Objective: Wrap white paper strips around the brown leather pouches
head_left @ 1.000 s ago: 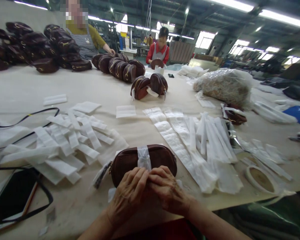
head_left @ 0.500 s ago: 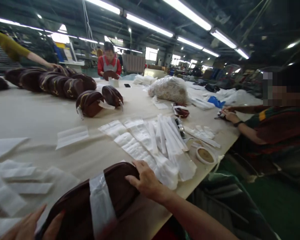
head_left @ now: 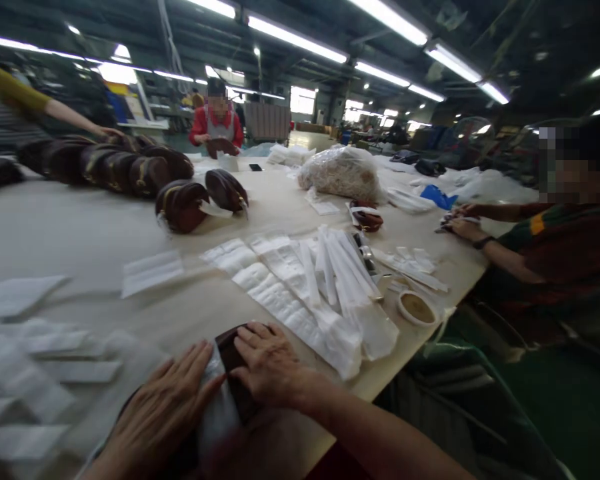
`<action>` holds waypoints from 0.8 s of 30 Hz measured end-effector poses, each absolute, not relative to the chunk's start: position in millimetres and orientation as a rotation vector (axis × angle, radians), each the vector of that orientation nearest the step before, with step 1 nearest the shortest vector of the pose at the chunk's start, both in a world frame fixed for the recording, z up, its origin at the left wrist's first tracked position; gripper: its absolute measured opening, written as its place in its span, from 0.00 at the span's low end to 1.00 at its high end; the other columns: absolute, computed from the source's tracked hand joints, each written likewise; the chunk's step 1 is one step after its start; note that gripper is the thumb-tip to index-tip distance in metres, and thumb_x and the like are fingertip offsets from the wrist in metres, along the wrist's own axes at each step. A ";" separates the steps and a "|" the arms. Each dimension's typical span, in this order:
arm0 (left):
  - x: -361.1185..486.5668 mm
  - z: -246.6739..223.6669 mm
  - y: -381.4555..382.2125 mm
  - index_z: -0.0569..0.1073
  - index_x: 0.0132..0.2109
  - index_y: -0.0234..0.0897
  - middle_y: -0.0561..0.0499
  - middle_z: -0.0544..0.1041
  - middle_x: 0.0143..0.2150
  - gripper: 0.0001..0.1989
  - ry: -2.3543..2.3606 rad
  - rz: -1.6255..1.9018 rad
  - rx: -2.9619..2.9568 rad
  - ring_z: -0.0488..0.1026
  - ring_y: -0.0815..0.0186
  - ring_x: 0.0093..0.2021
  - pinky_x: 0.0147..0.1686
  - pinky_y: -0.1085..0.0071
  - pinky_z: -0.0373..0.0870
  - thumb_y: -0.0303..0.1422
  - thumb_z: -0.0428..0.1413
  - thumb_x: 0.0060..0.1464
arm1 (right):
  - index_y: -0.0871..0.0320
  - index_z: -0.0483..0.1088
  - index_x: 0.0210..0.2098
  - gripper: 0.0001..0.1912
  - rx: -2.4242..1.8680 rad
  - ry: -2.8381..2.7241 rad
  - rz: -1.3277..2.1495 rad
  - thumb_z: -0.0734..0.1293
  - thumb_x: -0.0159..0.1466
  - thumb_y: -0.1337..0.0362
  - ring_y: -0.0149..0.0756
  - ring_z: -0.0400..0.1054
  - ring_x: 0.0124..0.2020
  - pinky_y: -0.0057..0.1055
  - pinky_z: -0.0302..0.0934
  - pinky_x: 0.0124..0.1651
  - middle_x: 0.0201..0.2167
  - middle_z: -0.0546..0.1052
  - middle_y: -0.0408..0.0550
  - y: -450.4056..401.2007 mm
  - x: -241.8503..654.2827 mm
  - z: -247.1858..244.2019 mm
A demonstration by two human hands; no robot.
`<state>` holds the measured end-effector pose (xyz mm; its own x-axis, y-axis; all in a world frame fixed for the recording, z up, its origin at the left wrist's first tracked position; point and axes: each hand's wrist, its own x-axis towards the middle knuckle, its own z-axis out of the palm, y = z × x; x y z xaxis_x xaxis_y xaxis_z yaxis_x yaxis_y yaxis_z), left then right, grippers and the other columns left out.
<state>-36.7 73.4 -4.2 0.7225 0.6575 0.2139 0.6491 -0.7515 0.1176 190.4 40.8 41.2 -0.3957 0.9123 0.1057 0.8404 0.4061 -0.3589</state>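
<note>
A dark brown bag [head_left: 237, 393] lies at the table's near edge, with a white strip [head_left: 220, 407] across its middle. My left hand [head_left: 167, 400] rests flat on the bag's left part, fingers stretched out and their tips at the strip. On the bag's right part lies my right hand [head_left: 267, 363], its fingers spread over the top. Both hands cover much of the bag. White padded sheets and strips [head_left: 285, 300] are just beyond my right hand.
White sheets [head_left: 45, 373] lie at the left. Brown bags [head_left: 150, 175] stand in a row farther back. A round bowl [head_left: 417, 309] sits near the right edge. One person works at the right, another across the table; an arm reaches over the bags.
My left hand has moved right and up onto the bag, beside the strip. My right hand has shifted slightly left and lies flatter. The view has turned slightly.
</note>
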 end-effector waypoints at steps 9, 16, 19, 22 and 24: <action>-46.8 71.1 60.7 0.66 0.58 0.32 0.41 0.71 0.58 0.38 1.776 0.703 1.882 0.72 0.53 0.53 0.52 0.59 0.68 0.56 0.42 0.51 | 0.63 0.63 0.59 0.26 -1.472 -2.254 0.929 0.65 0.62 0.63 0.44 0.53 0.63 0.39 0.45 0.65 0.61 0.63 0.56 95.1 202.0 60.9; -82.3 45.3 8.0 0.74 0.48 0.35 0.42 0.78 0.46 0.30 1.989 0.931 1.650 0.77 0.55 0.42 0.40 0.63 0.75 0.53 0.49 0.48 | 0.61 0.77 0.34 0.19 -1.356 -2.333 1.514 0.72 0.50 0.53 0.42 0.71 0.39 0.30 0.62 0.41 0.33 0.78 0.49 150.6 179.0 61.5; -83.2 38.3 -9.1 0.73 0.49 0.36 0.42 0.77 0.48 0.29 2.017 0.988 1.622 0.76 0.55 0.43 0.40 0.62 0.75 0.53 0.49 0.49 | 0.61 0.76 0.25 0.17 -1.291 -2.277 1.790 0.74 0.43 0.53 0.35 0.68 0.29 0.26 0.60 0.33 0.22 0.75 0.43 153.8 179.8 60.4; -82.4 37.4 -12.5 0.73 0.51 0.37 0.43 0.76 0.50 0.31 1.943 0.896 1.631 0.75 0.55 0.45 0.42 0.62 0.74 0.54 0.49 0.49 | 0.61 0.76 0.25 0.18 -1.256 -2.159 1.972 0.75 0.37 0.57 0.31 0.67 0.28 0.25 0.59 0.32 0.23 0.75 0.41 144.6 187.1 58.9; -80.2 40.4 -7.0 0.73 0.51 0.36 0.43 0.76 0.50 0.32 1.881 0.797 1.638 0.75 0.54 0.46 0.44 0.61 0.73 0.55 0.49 0.48 | 0.62 0.75 0.25 0.19 -1.263 -2.071 2.022 0.75 0.36 0.57 0.30 0.66 0.27 0.24 0.59 0.31 0.23 0.75 0.41 135.4 192.1 57.7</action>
